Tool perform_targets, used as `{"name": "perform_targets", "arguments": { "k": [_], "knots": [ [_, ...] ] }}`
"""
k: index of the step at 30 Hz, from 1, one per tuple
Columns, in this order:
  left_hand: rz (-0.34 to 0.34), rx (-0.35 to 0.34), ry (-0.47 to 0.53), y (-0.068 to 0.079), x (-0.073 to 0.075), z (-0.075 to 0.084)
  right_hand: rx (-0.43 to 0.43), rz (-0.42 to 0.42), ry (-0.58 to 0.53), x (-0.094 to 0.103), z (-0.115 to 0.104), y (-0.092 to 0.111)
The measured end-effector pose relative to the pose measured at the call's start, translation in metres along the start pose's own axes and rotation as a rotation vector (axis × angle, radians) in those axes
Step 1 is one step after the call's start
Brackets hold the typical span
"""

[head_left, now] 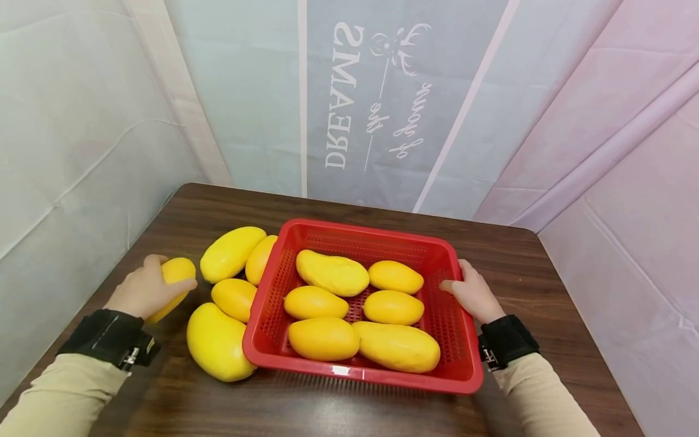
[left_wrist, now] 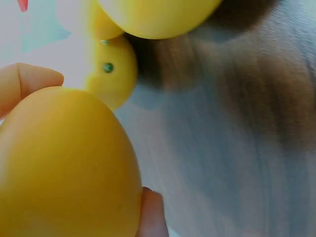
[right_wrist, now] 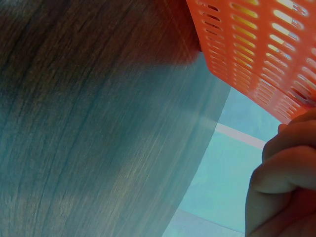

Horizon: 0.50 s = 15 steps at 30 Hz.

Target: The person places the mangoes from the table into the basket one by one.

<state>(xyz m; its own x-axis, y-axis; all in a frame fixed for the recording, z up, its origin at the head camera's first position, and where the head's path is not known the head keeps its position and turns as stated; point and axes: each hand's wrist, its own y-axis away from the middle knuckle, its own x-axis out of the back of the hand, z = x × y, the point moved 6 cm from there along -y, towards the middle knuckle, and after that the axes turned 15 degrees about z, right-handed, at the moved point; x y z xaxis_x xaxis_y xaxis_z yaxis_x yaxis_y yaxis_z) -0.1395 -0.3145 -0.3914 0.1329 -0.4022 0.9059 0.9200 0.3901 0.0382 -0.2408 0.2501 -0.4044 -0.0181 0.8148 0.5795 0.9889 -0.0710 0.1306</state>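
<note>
At the left side of the table (head_left: 524, 291), the left hand (head_left: 143, 290) pinches a mango (head_left: 179, 271) between thumb and fingers; probably firm and slippery, it is best held round the middle. The right hand (head_left: 476, 294) grips the basket (head_left: 409, 380) by its rim.

The table (head_left: 524, 273) is dark brown with streaked wood grain and rounded far corners, and its near part catches light. Around its middle is a red basket (head_left: 415, 381); whether the base sits fully flat cannot be told. To the left, four yellow mangoes (head_left: 232, 255) lie clustered on the wood, the biggest nearest the front edge, three of them partly hidden by the basket.
</note>
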Motion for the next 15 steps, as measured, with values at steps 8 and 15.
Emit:
{"name": "perform_targets", "arguments": {
  "k": [8, 15],
  "knots": [
    [0.119, -0.095, 0.05, 0.002, 0.009, 0.029, -0.007, 0.001, -0.002, 0.001, 0.002, -0.001],
    [0.211, -0.271, 0.077, 0.01, 0.016, 0.065, -0.005, -0.002, -0.008, 0.0, 0.003, -0.001]
  ]
}}
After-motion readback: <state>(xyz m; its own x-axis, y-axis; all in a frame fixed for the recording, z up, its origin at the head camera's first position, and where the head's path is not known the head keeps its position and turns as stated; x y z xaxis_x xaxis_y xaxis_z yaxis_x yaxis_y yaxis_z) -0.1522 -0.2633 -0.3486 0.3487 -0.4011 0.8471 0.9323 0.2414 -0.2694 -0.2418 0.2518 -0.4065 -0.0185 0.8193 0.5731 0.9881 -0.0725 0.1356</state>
